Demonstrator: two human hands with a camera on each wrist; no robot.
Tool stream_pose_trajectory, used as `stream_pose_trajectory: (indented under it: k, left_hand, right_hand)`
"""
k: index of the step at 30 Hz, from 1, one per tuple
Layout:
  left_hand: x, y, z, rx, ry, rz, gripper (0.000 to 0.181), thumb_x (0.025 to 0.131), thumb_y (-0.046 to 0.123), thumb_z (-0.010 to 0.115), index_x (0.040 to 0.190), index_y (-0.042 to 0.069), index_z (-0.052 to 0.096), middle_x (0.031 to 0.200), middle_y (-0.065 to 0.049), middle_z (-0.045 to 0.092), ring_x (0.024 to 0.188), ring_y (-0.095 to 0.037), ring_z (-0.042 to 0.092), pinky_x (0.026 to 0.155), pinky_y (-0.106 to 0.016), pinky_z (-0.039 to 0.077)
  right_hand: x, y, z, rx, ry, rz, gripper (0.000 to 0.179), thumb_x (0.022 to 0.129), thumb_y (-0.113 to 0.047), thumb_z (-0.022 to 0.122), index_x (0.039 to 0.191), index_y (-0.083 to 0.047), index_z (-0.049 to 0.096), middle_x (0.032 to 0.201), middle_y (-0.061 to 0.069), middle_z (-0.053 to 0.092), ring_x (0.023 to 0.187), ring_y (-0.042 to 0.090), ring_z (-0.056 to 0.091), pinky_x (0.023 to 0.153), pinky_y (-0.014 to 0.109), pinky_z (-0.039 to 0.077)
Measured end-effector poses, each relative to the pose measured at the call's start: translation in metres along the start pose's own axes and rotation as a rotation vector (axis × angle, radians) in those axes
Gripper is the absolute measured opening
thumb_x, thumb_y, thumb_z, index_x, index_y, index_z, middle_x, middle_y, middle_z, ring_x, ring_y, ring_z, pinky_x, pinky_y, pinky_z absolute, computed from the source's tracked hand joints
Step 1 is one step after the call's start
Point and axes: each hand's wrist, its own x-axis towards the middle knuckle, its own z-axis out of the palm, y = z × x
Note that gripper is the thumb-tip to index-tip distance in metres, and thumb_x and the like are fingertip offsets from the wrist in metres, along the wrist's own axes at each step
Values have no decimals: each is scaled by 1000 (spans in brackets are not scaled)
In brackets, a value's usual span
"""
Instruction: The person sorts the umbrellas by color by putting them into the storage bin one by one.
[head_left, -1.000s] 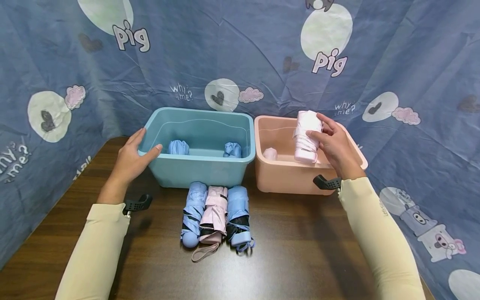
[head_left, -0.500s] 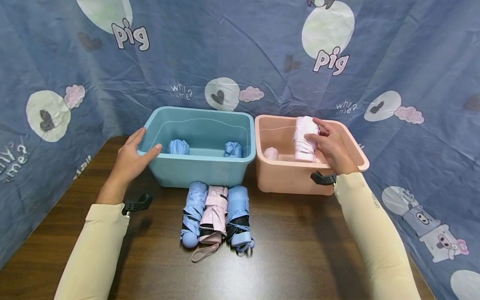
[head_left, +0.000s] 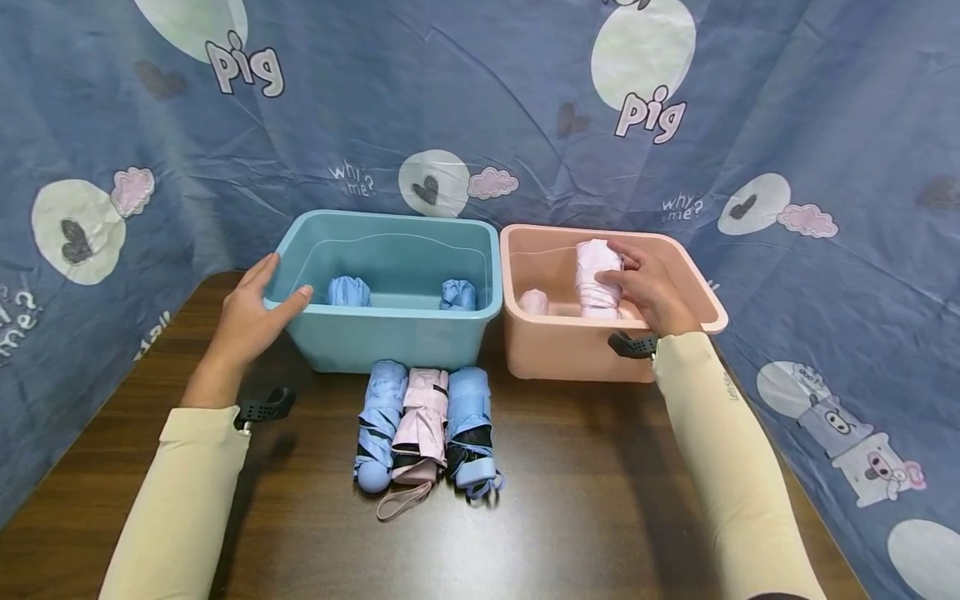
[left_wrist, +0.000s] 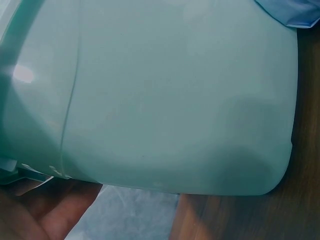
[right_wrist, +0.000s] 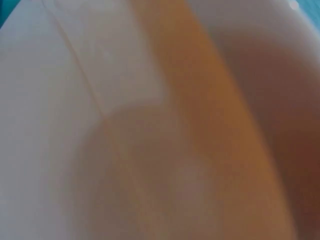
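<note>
Pink umbrella (head_left: 597, 273) | long axis vertical in head view | right fingers (head_left: 628, 251) pinch it | left fingers (head_left: 262, 270) spread

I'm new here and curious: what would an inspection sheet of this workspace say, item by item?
Surface: dark brown wood-grain table, glossy with reflected light.
Job's things: left blue umbrella, dusty-pink umbrella and right blue umbrella lie folded side by side; teal bin holds two blue bundles; peach bin holds a pale pink bundle.
Clutter: nothing seen.
Grippers: bare hands; left hand rests at the teal bin's left front corner, right hand holds a pale pink umbrella in the peach bin's opening.
Cables: nothing seen.
Surroundings: blue printed cloth with "pig" lettering.
</note>
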Motion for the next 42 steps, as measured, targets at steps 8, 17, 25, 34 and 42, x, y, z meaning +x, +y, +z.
stream_pose_trajectory:
  k: [8, 17, 25, 34, 42]
  left_hand:
    - [-1, -3, -1, 1, 1, -13, 84, 91, 46, 58, 155, 11, 17, 160, -13, 15, 143, -40, 17, 107, -66, 20]
    - [-2, -4, -1, -20, 8, 2, 82, 92, 44, 58, 155, 10, 19, 160, -12, 17, 144, -38, 16, 109, -63, 18]
    - [-1, -4, -1, -22, 1, 0, 81, 92, 45, 58, 155, 11, 18, 160, -11, 16, 144, -37, 15, 109, -63, 18]
    - [0, -4, 1, -24, -7, 3, 82, 92, 45, 57, 155, 12, 17, 160, -11, 15, 144, -37, 14, 109, -64, 17]
    - [1, -2, 0, -26, -1, 9, 82, 92, 44, 58, 155, 11, 18, 160, -12, 15, 144, -37, 15, 109, -63, 18]
  right_hand:
    - [3, 2, 4, -12, -23, 13, 69, 90, -1, 64, 150, -22, 37, 153, 4, 34, 121, 20, 42, 94, 31, 43]
    - [3, 2, 3, -69, -33, 37, 73, 89, 1, 64, 151, -22, 35, 150, 10, 35, 116, 22, 44, 85, 30, 48]
    - [1, 2, 2, -60, -56, 89, 67, 94, 1, 54, 153, -20, 31, 152, 13, 33, 124, 29, 44, 97, 43, 46]
    - [0, 4, 0, -100, -38, 139, 60, 97, -9, 54, 152, -23, 34, 153, 14, 32, 137, 37, 34, 96, 50, 46]
    - [-1, 2, 0, -79, -39, 140, 59, 97, -9, 54, 151, -22, 34, 152, 14, 34, 136, 36, 35, 97, 50, 45]
